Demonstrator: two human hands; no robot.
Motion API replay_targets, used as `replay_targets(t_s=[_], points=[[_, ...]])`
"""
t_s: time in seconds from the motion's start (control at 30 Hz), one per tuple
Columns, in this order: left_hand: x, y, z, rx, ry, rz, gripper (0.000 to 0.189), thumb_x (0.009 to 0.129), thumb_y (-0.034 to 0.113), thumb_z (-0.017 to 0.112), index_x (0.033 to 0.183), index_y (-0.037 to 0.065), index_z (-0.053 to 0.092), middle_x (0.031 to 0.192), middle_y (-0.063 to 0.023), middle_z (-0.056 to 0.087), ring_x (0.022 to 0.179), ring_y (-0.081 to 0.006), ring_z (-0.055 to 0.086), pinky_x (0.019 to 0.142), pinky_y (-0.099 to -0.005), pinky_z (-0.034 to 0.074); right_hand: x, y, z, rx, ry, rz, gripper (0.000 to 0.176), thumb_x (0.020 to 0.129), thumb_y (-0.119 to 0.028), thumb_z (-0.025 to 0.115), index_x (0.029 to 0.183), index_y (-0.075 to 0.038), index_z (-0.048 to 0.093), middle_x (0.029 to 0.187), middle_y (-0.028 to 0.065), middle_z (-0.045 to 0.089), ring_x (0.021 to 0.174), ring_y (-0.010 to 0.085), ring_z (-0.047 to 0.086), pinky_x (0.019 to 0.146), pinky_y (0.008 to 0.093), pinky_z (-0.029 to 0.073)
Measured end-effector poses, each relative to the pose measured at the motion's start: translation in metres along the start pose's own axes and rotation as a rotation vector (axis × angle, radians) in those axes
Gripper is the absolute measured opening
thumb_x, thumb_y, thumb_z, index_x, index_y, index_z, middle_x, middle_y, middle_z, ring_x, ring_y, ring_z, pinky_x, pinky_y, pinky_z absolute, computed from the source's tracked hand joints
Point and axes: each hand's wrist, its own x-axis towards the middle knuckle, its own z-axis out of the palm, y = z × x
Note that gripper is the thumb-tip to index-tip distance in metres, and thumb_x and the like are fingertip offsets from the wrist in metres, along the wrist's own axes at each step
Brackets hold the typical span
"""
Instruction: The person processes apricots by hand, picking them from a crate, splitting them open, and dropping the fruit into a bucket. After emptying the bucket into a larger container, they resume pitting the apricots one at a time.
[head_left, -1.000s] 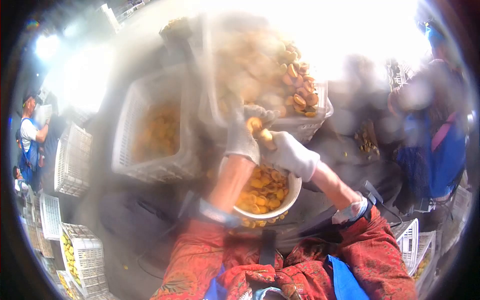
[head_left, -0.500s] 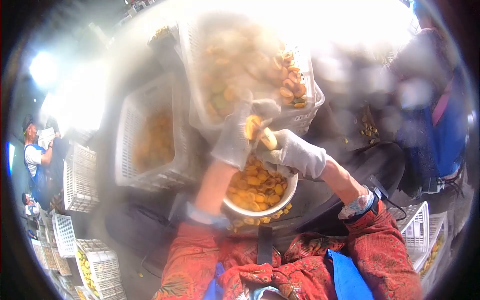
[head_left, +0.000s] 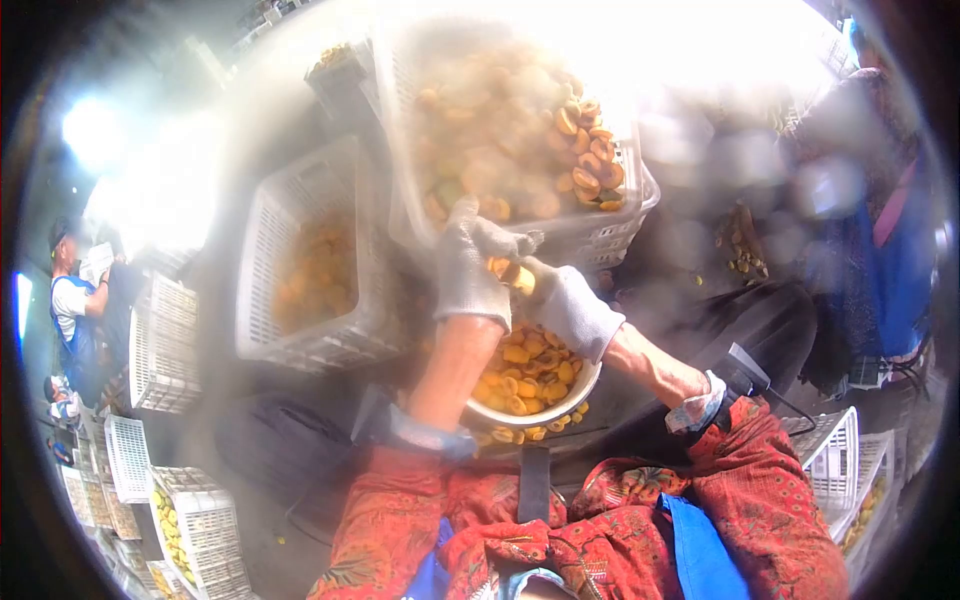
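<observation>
Both hands wear pale grey gloves and meet above a white bowl (head_left: 590, 385) of orange fruit pieces. My left hand (head_left: 474, 262) has its fingers wrapped round an orange fruit (head_left: 497, 266). Close against it, my right hand (head_left: 572, 308) is closed on a short yellowish piece (head_left: 521, 279), perhaps a tool handle; glare and blur hide its exact shape. Just beyond the hands stands a large white crate (head_left: 620, 228) heaped with halved fruit (head_left: 590, 160).
At the left is a second white crate (head_left: 250, 300) with orange fruit. More crates (head_left: 165, 345) line the far left, near a person (head_left: 75, 300) in a blue apron. A person in blue (head_left: 885, 270) sits at the right. Crates (head_left: 830, 460) stand lower right.
My hands have drawn closer together, the right one moving left and turning. The fruit and the yellowish piece sit lower between them. The view has shifted slightly.
</observation>
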Motion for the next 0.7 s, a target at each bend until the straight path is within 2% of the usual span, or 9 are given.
replay_targets(t_s=[0.1,0.2,0.27,0.37,0.43,0.47,0.57,0.67,0.7], points=[[-0.004,0.002,0.002,-0.055,-0.126,0.050,0.044,0.094,0.030,0.052,0.054,0.016,0.042,0.048,-0.0012,0.038,0.048,-0.0203,0.048,0.071,-0.0473,0.053,0.000,-0.007,0.008,0.050,0.025,-0.146,0.025,0.079,-0.015,0.062,0.101,-0.004,0.061,0.079,0.0253,0.063,0.075,0.0407,0.062,0.065,0.0416,0.049],[-0.010,0.005,0.004,-0.082,-0.324,0.143,0.044,0.094,0.036,0.053,0.056,0.015,0.044,0.052,-0.0024,0.042,0.058,-0.0219,0.054,0.076,-0.0492,0.052,-0.007,-0.029,-0.023,0.273,-0.251,0.060,0.019,0.081,-0.014,0.059,0.095,-0.002,0.064,0.074,0.0158,0.066,0.066,0.0256,0.063,0.061,0.0350,0.048],[-0.010,0.001,0.006,-0.067,-0.218,0.117,0.041,0.094,0.037,0.054,0.060,0.014,0.048,0.055,-0.0030,0.045,0.063,-0.0222,0.057,0.078,-0.0488,0.052,-0.008,-0.039,-0.032,0.499,-0.399,0.244,0.020,0.079,-0.014,0.061,0.094,-0.001,0.064,0.071,0.0056,0.065,0.064,0.0102,0.057,0.059,0.0283,0.047],[-0.001,0.003,0.003,-0.039,-0.045,0.098,0.035,0.092,0.040,0.056,0.076,0.010,0.060,0.064,-0.0064,0.058,0.074,-0.0243,0.064,0.080,-0.0447,0.054,-0.007,-0.045,-0.035,0.372,-0.293,0.261,0.022,0.076,-0.013,0.065,0.094,0.000,0.064,0.074,0.0084,0.066,0.066,0.0125,0.059,0.061,0.0296,0.048],[0.015,0.007,-0.007,0.388,-0.266,0.254,0.038,0.091,0.041,0.058,0.082,0.005,0.064,0.073,-0.0104,0.065,0.074,-0.0258,0.065,0.077,-0.0404,0.056,-0.003,-0.040,-0.039,0.151,-0.234,0.153,0.026,0.073,-0.015,0.069,0.094,0.000,0.064,0.078,0.0114,0.067,0.068,0.0166,0.061,0.063,0.0319,0.049],[0.015,0.017,-0.005,0.051,-0.238,-0.051,0.038,0.090,0.040,0.060,0.082,0.003,0.064,0.076,-0.0126,0.067,0.072,-0.0257,0.066,0.072,-0.0390,0.057,-0.004,-0.039,-0.043,0.128,-0.209,0.127,0.025,0.079,-0.011,0.064,0.101,-0.001,0.062,0.074,0.0075,0.063,0.063,0.0117,0.057,0.058,0.0288,0.047],[0.010,0.022,-0.002,0.115,-0.220,-0.086,0.035,0.090,0.037,0.060,0.082,0.003,0.064,0.075,-0.0121,0.066,0.071,-0.0260,0.066,0.071,-0.0395,0.057,0.001,-0.006,-0.030,-0.053,-0.093,-0.090,0.024,0.083,-0.008,0.059,0.105,-0.001,0.061,0.070,0.0050,0.059,0.058,0.0085,0.054,0.052,0.0266,0.046],[0.002,0.016,-0.001,0.107,-0.067,-0.107,0.035,0.089,0.034,0.061,0.065,0.010,0.057,0.058,-0.0064,0.057,0.056,-0.0226,0.060,0.059,-0.0386,0.055,-0.001,-0.010,-0.023,-0.171,-0.064,-0.225,0.019,0.084,-0.012,0.060,0.100,-0.001,0.061,0.067,0.0041,0.058,0.052,0.0088,0.052,0.046,0.0252,0.043],[0.004,0.014,-0.004,0.079,-0.058,-0.129,0.038,0.089,0.033,0.061,0.058,0.013,0.053,0.052,-0.0039,0.052,0.050,-0.0210,0.056,0.054,-0.0378,0.053,-0.004,-0.034,-0.035,0.063,-0.260,0.023,0.017,0.085,-0.014,0.061,0.096,-0.001,0.061,0.067,0.0036,0.058,0.051,0.0081,0.051,0.044,0.0242,0.041]])
